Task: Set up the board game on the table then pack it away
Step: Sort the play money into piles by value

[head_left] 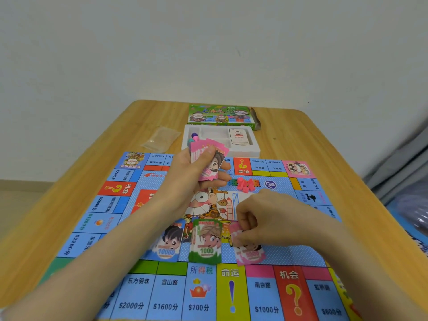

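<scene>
Money is what we are sorting now. Our left hand (196,167) is curled around a fan of pink notes (208,158), thumb pressed on top, and holds them up over the far part of the game board (129,228) so we can peel them off one by one. Our right hand (259,218) is low over the middle of the board, fingers bent in and pinching the top of a pink 5000 pile (249,251), which lies flat. We think this hand is dealing a note down onto it.

Three piles sit in a row toward the near edge of the board: a blue 10000 pile (168,244), a green 1000 pile (206,244), then the pink one. They lie side by side, so each kind has its own spot (easy to count later). A small heap of pink houses (244,184) sits on the board past our right hand.

Beyond the board, a white tray (254,149) holds a deck of cards (239,136) and some pawns (194,136). The green box (220,114) rests near the far edge of the table, and a clear bag (161,139) lies left of the tray.

All of it sits on a wooden table (312,144) pushed against a plain pale wall (208,42). We think setting up is well on, with packing away yet to come.
</scene>
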A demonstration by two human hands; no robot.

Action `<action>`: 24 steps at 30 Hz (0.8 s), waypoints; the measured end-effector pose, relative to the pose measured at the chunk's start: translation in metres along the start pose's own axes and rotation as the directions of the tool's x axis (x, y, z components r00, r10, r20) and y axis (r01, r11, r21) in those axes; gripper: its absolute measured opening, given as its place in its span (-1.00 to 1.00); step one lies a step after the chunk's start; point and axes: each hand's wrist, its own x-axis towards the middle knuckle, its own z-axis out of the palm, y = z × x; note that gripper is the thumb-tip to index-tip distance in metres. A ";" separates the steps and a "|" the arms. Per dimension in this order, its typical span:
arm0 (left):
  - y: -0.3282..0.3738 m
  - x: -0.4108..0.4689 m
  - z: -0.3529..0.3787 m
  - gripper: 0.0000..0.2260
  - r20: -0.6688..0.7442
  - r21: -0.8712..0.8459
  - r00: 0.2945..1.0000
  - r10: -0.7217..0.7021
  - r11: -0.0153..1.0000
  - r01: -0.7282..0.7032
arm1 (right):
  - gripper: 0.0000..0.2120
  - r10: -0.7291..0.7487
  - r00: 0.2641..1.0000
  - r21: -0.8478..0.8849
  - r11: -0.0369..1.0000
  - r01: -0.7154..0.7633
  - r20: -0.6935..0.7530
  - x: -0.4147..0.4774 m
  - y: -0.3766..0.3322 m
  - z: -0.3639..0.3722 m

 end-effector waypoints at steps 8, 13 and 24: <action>0.001 0.001 0.000 -0.88 0.081 0.008 0.994 -0.074 0.997 0.074 | -0.67 -0.016 1.000 0.101 0.995 0.018 -0.016 0.001 0.002 0.000; 0.000 0.001 0.000 -0.76 0.137 -0.026 0.978 -0.156 0.987 0.161 | -0.79 0.087 0.927 0.397 0.915 0.069 -0.364 0.011 0.012 0.001; 0.000 -0.002 0.002 -0.83 0.203 0.015 0.970 -0.132 0.991 0.132 | -0.79 0.175 0.859 0.685 0.687 0.243 -0.480 0.013 0.006 -0.001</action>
